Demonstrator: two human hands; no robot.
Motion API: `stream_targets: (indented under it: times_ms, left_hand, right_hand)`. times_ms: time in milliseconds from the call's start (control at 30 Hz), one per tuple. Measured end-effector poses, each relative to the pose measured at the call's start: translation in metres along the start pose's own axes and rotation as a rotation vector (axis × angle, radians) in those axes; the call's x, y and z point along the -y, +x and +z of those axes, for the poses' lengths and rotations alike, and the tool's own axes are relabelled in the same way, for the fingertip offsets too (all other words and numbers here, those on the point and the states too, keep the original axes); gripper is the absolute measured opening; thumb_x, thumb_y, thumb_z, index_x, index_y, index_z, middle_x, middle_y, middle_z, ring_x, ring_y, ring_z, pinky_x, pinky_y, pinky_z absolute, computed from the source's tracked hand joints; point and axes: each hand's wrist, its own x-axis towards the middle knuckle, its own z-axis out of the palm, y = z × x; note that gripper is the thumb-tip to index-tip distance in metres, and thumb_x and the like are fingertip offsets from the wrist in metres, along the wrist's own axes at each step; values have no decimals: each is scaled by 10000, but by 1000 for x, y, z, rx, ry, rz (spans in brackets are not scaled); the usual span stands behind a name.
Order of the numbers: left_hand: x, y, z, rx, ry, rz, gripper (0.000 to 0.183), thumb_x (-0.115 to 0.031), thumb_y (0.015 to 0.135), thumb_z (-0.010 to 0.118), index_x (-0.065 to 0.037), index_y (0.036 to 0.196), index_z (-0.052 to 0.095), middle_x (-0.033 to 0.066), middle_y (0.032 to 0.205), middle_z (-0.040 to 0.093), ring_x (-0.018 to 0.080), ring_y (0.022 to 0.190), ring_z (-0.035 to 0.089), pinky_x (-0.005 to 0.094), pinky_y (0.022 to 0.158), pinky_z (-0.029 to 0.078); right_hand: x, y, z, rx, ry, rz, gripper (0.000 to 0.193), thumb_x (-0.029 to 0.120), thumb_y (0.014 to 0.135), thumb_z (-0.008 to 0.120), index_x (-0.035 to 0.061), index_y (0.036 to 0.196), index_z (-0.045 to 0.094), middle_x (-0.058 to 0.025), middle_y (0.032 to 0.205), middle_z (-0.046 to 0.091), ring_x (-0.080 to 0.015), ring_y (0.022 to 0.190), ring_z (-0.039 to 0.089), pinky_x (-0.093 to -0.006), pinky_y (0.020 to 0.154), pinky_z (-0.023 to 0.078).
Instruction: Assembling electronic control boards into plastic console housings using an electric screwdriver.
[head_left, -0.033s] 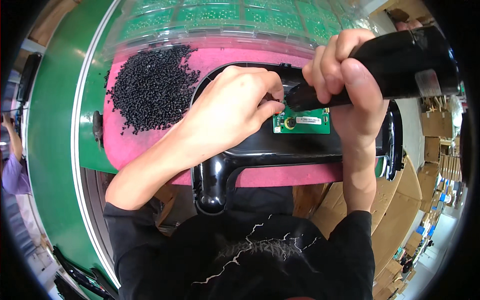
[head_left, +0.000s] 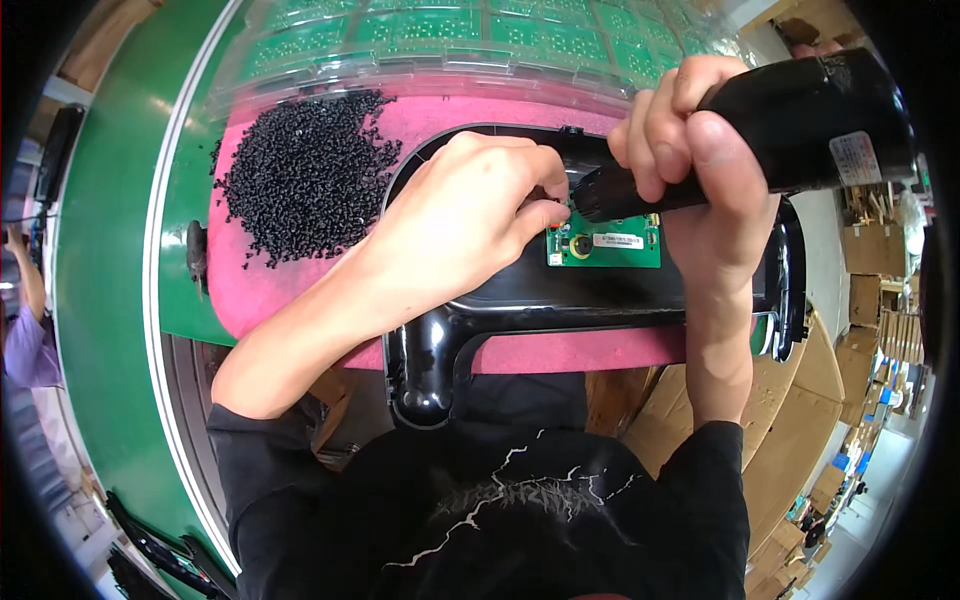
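Head view: a green table [head_left: 110, 250] carries a pink mat [head_left: 238, 290], and on that lies a black casing [head_left: 600, 295]. A black handheld tool [head_left: 800, 120] sits in the right hand [head_left: 705, 165], fingers wrapped around it. The left hand [head_left: 475, 205] bends its fingers close together, pinching what I cannot tell, by the upper-left part of a green circuit board [head_left: 605, 254] inside the casing.

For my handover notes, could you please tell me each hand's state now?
Left hand: curled by the circuit board; whether it holds anything cannot be told.
Right hand: closed around the black tool.
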Motion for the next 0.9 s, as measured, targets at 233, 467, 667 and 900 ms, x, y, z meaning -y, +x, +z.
stream_targets:
  times_ms: [233, 467, 667, 900]
  left_hand:
    - [5, -2, 2, 111, 81, 4, 149, -116, 848, 725, 20, 900, 697, 153, 852, 700, 314, 798, 690, 378, 725, 539]
    - [-1, 4, 0, 74, -144, 47, 146, -100, 809, 778, 2, 894, 718, 92, 848, 717, 204, 765, 673, 308, 666, 509]
    - [-9, 4, -2, 77, -253, -25, 191, -48, 787, 793, 26, 947, 720, 110, 874, 724, 174, 772, 669, 289, 679, 513]
    - [-4, 2, 1, 21, -45, 200, 118, -9, 808, 755, 33, 907, 706, 110, 856, 719, 226, 802, 688, 318, 730, 542]
  right_hand:
    - [9, -16, -17, -82, 353, -69, 194, 259, 906, 571, 91, 991, 521, 40, 694, 452, -87, 591, 413, -286, 652, 366]
    - [28, -25, -27, -101, 570, -149, 219, 267, 899, 623, 109, 993, 504, 53, 720, 482, -64, 611, 463, -272, 703, 383]
    - [27, -30, -27, -34, 540, -138, 265, 294, 897, 645, 103, 1026, 515, 43, 734, 503, -73, 616, 477, -286, 713, 392]
    - [35, -32, -11, -98, 358, -81, 306, 367, 885, 630, 142, 1055, 513, 72, 699, 500, -61, 560, 459, -274, 657, 399]
